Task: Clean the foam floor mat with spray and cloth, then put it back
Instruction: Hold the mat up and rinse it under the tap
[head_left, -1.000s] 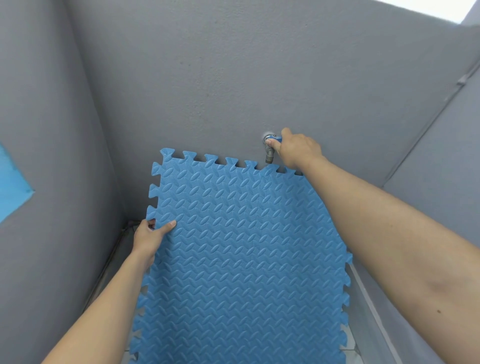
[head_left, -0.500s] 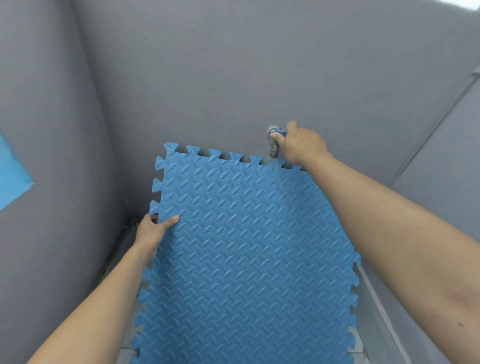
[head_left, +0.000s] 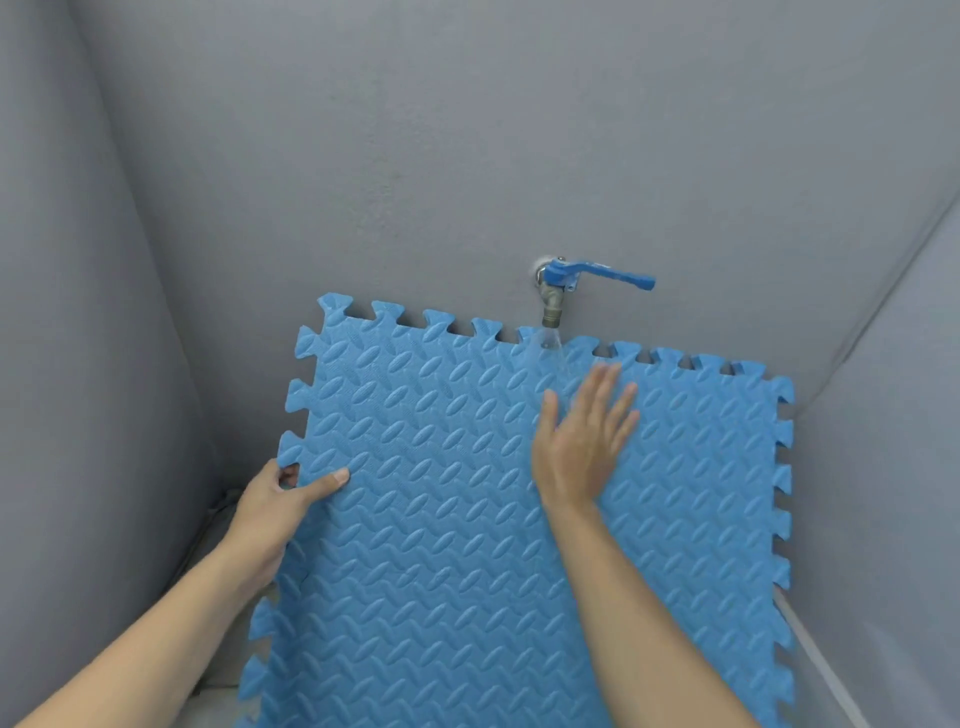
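**One mat under a running tap, two hands on it**

One blue foam mat (head_left: 467, 519), with interlocking toothed edges and an embossed leaf-like pattern, stands tilted in a corner of grey walls (head_left: 467, 156). Its top edge leans against the back wall directly beneath the tap (head_left: 553, 296); its lower part runs out of view at the bottom.

The tap is a metal spout fixed to the back wall, fitted with a blue lever handle (head_left: 608, 274) that points to the right, level with the wall. Water (head_left: 553, 345) leaves the spout and strikes the mat at its top edge. How far it spreads down the surface cannot be made out.

The left hand (head_left: 280, 504) grips the mat's left edge: the thumb lies on the front face and the fingers curl behind, through a notch between two teeth. The right hand (head_left: 587, 436) lies flat on the mat's face just below the stream, fingers straight and spread, holding nothing; the fingertips are blurred.

At the right, a pale strip (head_left: 821, 670) runs along the base of the side wall, just beside the mat's right edge. The left wall stands close to the left forearm.
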